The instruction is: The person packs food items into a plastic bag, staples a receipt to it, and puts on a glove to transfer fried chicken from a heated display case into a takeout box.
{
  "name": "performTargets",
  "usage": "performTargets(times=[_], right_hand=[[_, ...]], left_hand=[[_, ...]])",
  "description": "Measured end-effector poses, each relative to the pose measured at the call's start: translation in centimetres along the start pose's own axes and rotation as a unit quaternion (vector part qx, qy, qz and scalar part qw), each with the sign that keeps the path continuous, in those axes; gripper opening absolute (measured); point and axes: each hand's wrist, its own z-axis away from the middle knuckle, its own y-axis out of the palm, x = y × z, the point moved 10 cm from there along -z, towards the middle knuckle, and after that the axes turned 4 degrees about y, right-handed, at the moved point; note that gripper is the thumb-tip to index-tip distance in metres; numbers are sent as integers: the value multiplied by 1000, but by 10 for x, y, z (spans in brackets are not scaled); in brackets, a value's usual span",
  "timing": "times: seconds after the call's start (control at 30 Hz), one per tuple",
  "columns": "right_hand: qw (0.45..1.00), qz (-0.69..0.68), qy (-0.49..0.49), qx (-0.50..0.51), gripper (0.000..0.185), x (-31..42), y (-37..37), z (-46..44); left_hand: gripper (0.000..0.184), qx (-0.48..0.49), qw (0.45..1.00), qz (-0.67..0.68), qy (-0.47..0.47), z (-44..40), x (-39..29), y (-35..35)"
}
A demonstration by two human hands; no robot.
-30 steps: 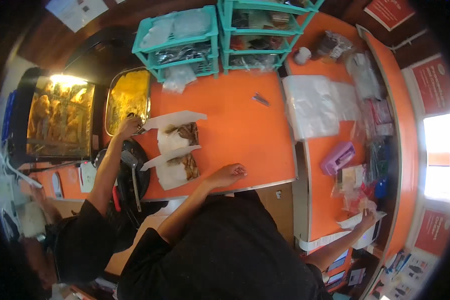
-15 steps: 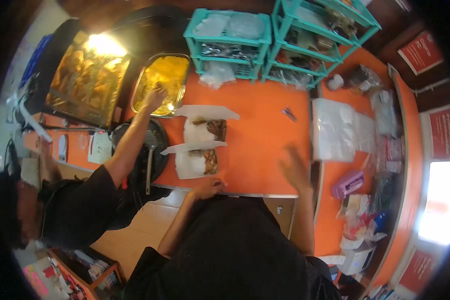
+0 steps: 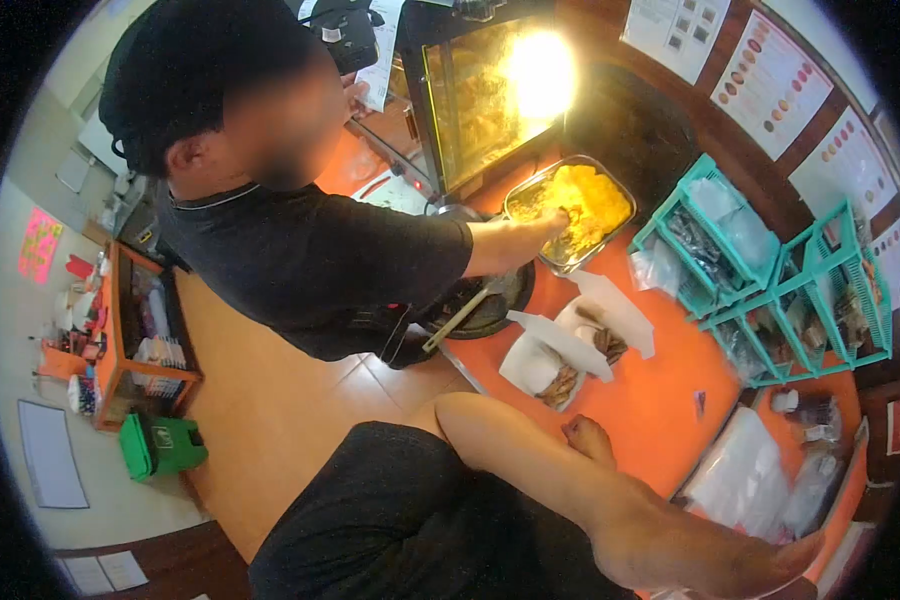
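Note:
My left forearm crosses the front of the view to the lower right, with my left hand (image 3: pixel 735 565) at its end near the clear plastic bags (image 3: pixel 745 478). Its fingers are mostly hidden and unclear. Beyond the forearm, my right hand (image 3: pixel 590 440) is curled at the counter edge, its wrist covered; nothing shows in it. Two white open boxes with browned food, a nearer one (image 3: pixel 530 364) and a farther one (image 3: pixel 577 318), stand just past it. A co-worker's hand (image 3: pixel 552 228) reaches into a metal tray of yellow food (image 3: pixel 590 205).
The co-worker in black (image 3: pixel 310 260) stands at the left, beside a lit glass food warmer (image 3: pixel 480 100). A dark pan (image 3: pixel 490 305) sits near the tray. Teal racks (image 3: pixel 715 240) line the back. A green bin (image 3: pixel 162 445) and an orange shelf unit (image 3: pixel 120 340) stand left.
The view has swung left, bringing the co-worker and floor into sight. My left arm now stretches across to the right, and my right hand is curled by the boxes.

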Motion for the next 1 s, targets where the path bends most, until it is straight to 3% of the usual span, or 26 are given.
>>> performTargets(times=[0.03, 0.1, 0.13, 0.2, 0.23, 0.3, 0.33, 0.4, 0.43, 0.5, 0.53, 0.67, 0.73, 0.8, 0.83, 0.9, 0.93, 1.0], right_hand=[[1000, -14, -11, -20, 36, 0, -5, 0], [999, -18, 0, -31, 37, 7, -15, 4], [999, -23, 13, -27, 37, 7, -15, 7], [998, -44, 17, -34, 38, 1, -10, 10], [997, -65, 17, -31, 38, 3, -8, 12], [997, -58, 38, -45, 39, 11, -9, 21], [996, -50, 58, -49, 40, 12, -7, 28], [995, -78, 51, -44, 39, 9, 8, 30], [993, -107, 42, -42, 39, 8, 15, 32], [992, -110, 51, -18, 38, 11, 29, 37], [991, -118, 59, 2, 37, 15, 33, 37], [990, -40, 116, 74, 36, 19, 34, 47], [999, -40, 13, -4, 36, 11, 39, 38], [999, -50, -4, -16, 36, 7, 36, 47], [997, -63, -20, -33, 37, 15, 31, 53], [997, -60, -2, -50, 37, 28, 28, 66], [996, -52, 19, -66, 37, 29, 30, 76], [996, -55, 18, -68, 39, 31, 42, 92]], left_hand=[[69, 9, 1000, -4, -1, -11, 9, -11], [78, 275, 953, 11, 128, -14, 19, 7], [78, 281, 952, 10, 122, -4, 40, 13], [72, 42, 972, 217, 76, 0, 76, -17], [72, 48, 972, 218, 70, -3, 58, -6], [76, 220, 953, 146, 148, 1, -1, 39], [76, 222, 952, 146, 150, 8, 8, 40], [92, 70, 970, 70, 222, 19, 30, 13], [92, 71, 969, 70, 227, 20, 11, 35], [101, -35, 972, -3, 233, 20, -43, 75], [101, -31, 972, -10, 234, 21, -41, 77], [102, 136, 978, 21, 155, 25, 4, 87], [102, 170, 975, 26, 137, 27, 13, 102], [100, 202, 969, -30, 140, 23, 12, 127], [100, 200, 970, -31, 137, 22, 18, 142], [101, -8, 976, -46, 212, 21, 19, 133], [101, -10, 978, -41, 206, 16, 30, 127], [99, 218, 949, -10, 228, 15, 45, 150]])
